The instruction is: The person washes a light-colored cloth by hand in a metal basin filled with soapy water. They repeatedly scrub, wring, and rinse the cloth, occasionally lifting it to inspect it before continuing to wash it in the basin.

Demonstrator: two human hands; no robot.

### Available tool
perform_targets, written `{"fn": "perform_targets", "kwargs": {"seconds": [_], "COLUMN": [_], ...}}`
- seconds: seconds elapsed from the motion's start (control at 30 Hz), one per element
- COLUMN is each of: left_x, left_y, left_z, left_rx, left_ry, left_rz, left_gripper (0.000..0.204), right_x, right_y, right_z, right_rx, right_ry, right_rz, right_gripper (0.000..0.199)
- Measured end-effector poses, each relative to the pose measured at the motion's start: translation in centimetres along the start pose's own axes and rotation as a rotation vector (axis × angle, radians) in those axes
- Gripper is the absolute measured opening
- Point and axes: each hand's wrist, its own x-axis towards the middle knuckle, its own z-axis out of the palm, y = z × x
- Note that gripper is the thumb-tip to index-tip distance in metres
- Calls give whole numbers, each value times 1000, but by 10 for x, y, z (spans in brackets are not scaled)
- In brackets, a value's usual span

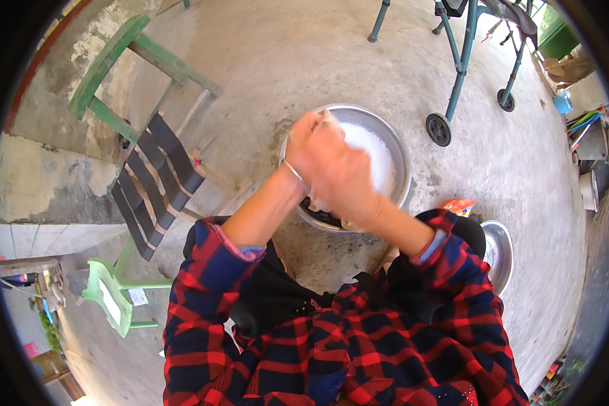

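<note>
Both hands are together over a round metal basin (404,152) on the floor between my knees. My left hand (302,149), with a thin bracelet at the wrist, is closed and pressed against my right hand (348,174), which is closed too. Motion smears the fingers, so what they grip is hidden; a pale bit shows at the knuckles. White suds (374,150) fill much of the basin. Dark wet material (323,214) lies at its near side, below the hands.
A second metal basin (498,254) and an orange packet (459,206) are by my right knee. A green wooden chair with black straps (157,183) stands left, a light-green plastic stool (108,298) nearer. Ahead right is a wheeled walker frame (461,64).
</note>
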Motion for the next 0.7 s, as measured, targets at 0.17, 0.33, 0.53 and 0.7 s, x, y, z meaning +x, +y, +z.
{"fn": "perform_targets", "kwargs": {"seconds": [0.17, 0.33, 0.53, 0.7], "left_x": [-16, -15, -23, -27], "left_y": [3, 5, 7, 20], "left_z": [60, 29, 77, 65], "left_rx": [-97, -298, -53, -131], "left_ry": [334, -9, 224, 206], "left_rz": [-156, -202, -125, -145], "left_gripper": [25, 29, 30, 25], "right_x": [11, 1, 13, 14], "right_y": [46, 15, 57, 23], "right_z": [10, 10, 8, -4], "right_rx": [-316, -64, -279, -48], "right_ry": [-156, 15, -125, 36], "right_rz": [218, 3, 298, 129], "right_gripper": [22, 25, 25, 24]}}
